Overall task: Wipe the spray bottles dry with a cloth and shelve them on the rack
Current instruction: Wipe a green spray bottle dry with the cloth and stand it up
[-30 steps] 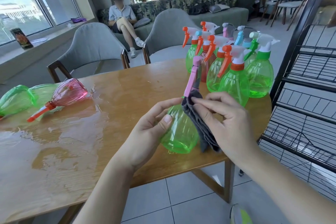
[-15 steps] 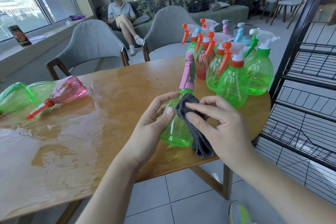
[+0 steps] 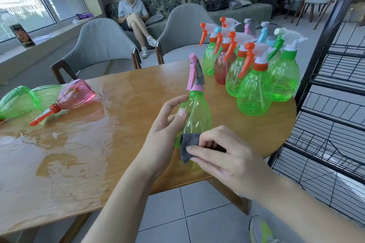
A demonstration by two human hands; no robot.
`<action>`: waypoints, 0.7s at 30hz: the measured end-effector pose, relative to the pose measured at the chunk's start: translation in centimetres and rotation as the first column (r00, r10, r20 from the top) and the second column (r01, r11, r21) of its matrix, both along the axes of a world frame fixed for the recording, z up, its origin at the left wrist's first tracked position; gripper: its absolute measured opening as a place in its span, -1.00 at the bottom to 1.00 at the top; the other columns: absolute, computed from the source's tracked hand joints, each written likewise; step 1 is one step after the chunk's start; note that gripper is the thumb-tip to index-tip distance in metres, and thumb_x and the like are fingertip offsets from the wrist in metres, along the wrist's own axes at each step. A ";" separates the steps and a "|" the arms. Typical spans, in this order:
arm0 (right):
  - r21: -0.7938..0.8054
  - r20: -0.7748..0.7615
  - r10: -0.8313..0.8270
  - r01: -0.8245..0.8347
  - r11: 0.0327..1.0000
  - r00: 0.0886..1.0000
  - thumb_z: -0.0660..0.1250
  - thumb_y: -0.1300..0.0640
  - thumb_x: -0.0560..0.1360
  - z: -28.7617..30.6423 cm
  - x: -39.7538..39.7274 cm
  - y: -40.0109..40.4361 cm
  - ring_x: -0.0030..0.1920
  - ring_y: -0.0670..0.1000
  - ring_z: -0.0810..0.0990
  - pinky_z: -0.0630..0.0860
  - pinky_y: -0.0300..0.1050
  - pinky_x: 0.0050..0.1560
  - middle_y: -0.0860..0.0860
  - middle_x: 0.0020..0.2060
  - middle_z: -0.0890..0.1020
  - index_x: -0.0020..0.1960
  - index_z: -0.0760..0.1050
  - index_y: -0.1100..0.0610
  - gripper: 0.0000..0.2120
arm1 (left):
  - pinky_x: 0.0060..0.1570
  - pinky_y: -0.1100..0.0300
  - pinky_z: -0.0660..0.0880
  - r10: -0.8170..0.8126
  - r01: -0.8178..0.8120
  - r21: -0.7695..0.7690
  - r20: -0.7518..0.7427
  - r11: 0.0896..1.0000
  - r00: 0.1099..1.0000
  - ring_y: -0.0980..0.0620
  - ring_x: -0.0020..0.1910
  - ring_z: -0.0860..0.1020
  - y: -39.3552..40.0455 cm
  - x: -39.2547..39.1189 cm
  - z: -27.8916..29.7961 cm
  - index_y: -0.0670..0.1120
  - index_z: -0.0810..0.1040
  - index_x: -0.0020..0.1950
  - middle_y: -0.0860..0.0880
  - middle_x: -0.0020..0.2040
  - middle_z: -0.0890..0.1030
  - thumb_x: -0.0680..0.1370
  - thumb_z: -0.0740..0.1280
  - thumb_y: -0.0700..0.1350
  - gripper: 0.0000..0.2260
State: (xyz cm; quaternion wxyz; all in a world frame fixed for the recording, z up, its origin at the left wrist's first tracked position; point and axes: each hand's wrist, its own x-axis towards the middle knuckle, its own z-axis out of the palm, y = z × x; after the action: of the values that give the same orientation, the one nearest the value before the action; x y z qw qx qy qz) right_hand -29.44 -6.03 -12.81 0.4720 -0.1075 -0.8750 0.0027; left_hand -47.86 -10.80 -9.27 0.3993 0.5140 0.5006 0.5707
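Green spray bottle with pink trigger head (image 3: 195,112), upright, slightly tilted, held above the near edge of the counter (image 3: 122,92). Left hand (image 3: 166,134) gripping the bottle's body from the left, thumb across the front, fingers curled behind. Right hand (image 3: 227,160) pinching a dark grey cloth (image 3: 187,145) against the lower part of the bottle, fingers bent over the fold. Base of the bottle partly hidden by cloth and hands.

Farther back on the right end of the counter, cluster of upright spray bottles (image 3: 254,77), mostly green with one reddish, standing close together; trigger heads orange, pink, blue and green. On the left end, pink bottle (image 3: 75,94) lying on its side with orange nozzle pointing toward the near-left, beside two green bottles (image 3: 21,100) also lying down. Sheet of water (image 3: 59,144) spread over the left half of the counter.

Black wire rack (image 3: 331,104) just right of the counter, shelves bare where visible. Two grey chairs (image 3: 100,45) behind the counter; seated person (image 3: 132,14) on a sofa beyond.
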 end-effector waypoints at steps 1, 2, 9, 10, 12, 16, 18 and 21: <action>0.003 -0.003 -0.002 0.002 1.000 1.000 0.46 0.22 0.61 0.1 0.1 0.2 -0.07 0.08 0.56 0.51 -0.17 0.04 0.11 -0.06 0.61 0.16 0.72 0.23 -0.84 | 0.08 0.32 0.53 -0.002 0.002 -0.007 0.004 1.000 1.000 0.27 0.07 0.66 -0.1 -0.1 0.1 0.08 0.55 0.41 0.18 0.02 0.73 0.65 0.28 0.04 -0.68; -0.014 -0.021 -0.001 0.001 1.000 1.000 0.47 0.21 0.61 0.1 0.1 0.4 -0.07 0.07 0.55 0.50 -0.19 0.05 0.11 -0.06 0.61 0.17 0.71 0.23 -0.83 | 0.09 0.27 0.54 -0.016 0.016 -0.013 0.014 1.000 1.000 0.20 0.10 0.67 -0.1 -0.2 0.1 0.08 0.54 0.42 0.14 0.07 0.73 0.67 0.28 0.04 -0.68; -0.300 -0.247 -0.151 0.072 0.951 0.957 0.48 0.11 0.58 2.1 -0.1 1.7 -0.05 -0.08 0.58 0.53 -0.27 0.04 0.03 -0.01 0.61 0.17 0.72 0.17 -0.79 | 0.14 -0.03 0.55 -0.168 0.170 -0.013 0.113 0.985 0.979 -0.17 0.19 0.64 -0.2 -0.9 -0.3 0.07 0.53 0.45 -0.19 0.29 0.65 0.62 0.33 0.02 -0.62; -0.375 -0.268 -0.183 0.073 0.924 0.946 0.46 0.07 0.58 2.4 0.1 2.1 -0.03 -0.09 0.61 0.55 -0.24 0.04 -0.01 0.01 0.62 0.18 0.72 0.13 -0.78 | 0.16 -0.02 0.56 -0.180 0.182 -0.007 0.103 0.983 0.978 -0.17 0.21 0.64 -0.3 -0.9 -0.3 0.07 0.53 0.45 -0.17 0.31 0.64 0.63 0.33 0.01 -0.62; -0.477 -0.292 -0.209 0.047 0.878 0.933 0.43 0.05 0.58 2.5 0.4 2.5 -0.01 -0.09 0.65 0.59 -0.18 0.04 -0.07 0.03 0.63 0.19 0.71 0.09 -0.77 | 0.21 -0.06 0.55 -0.188 0.188 0.004 0.078 0.982 0.979 -0.20 0.26 0.63 -0.3 -1.0 -0.3 0.06 0.52 0.46 -0.19 0.34 0.63 0.64 0.32 0.01 -0.62; -0.362 -0.259 -0.167 0.064 0.930 0.951 0.48 0.11 0.57 1.3 0.5 1.4 0.00 -0.09 0.64 0.54 -0.27 0.08 0.02 0.01 0.66 0.15 0.73 0.18 -0.79 | 0.44 -0.37 0.38 -0.124 0.124 -0.003 0.050 0.992 0.991 -0.35 0.36 0.53 -0.3 -1.1 -0.7 0.13 0.52 0.45 -0.27 0.38 0.56 0.65 0.34 0.05 -0.65; -0.302 -0.254 -0.132 0.051 0.952 0.958 0.47 0.13 0.57 0.9 0.6 1.2 0.01 -0.10 0.62 0.53 -0.28 0.10 0.05 0.00 0.66 0.15 0.73 0.21 -0.79 | 0.43 -0.39 0.39 -0.105 0.105 0.004 0.028 0.994 0.994 -0.34 0.35 0.54 -0.3 -0.9 -0.8 0.15 0.50 0.45 -0.24 0.38 0.57 0.65 0.37 0.09 -0.64; -0.305 -0.265 -0.155 0.070 0.950 0.952 0.47 0.13 0.57 1.4 0.6 1.7 -0.01 -0.10 0.62 0.53 -0.28 0.07 0.05 -0.01 0.66 0.15 0.72 0.20 -0.79 | 0.40 -0.34 0.45 -0.101 0.101 0.008 -0.015 0.995 0.995 -0.25 0.36 0.57 -0.5 -0.5 -0.6 0.17 0.50 0.44 -0.13 0.38 0.59 0.58 0.42 0.12 -0.58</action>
State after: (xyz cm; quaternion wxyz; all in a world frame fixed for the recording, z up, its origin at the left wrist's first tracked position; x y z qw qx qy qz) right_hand -28.88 -4.37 -11.43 0.5718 -0.2247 -0.7799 0.1199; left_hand -48.38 -11.28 -9.91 0.4219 0.5444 0.4745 0.5481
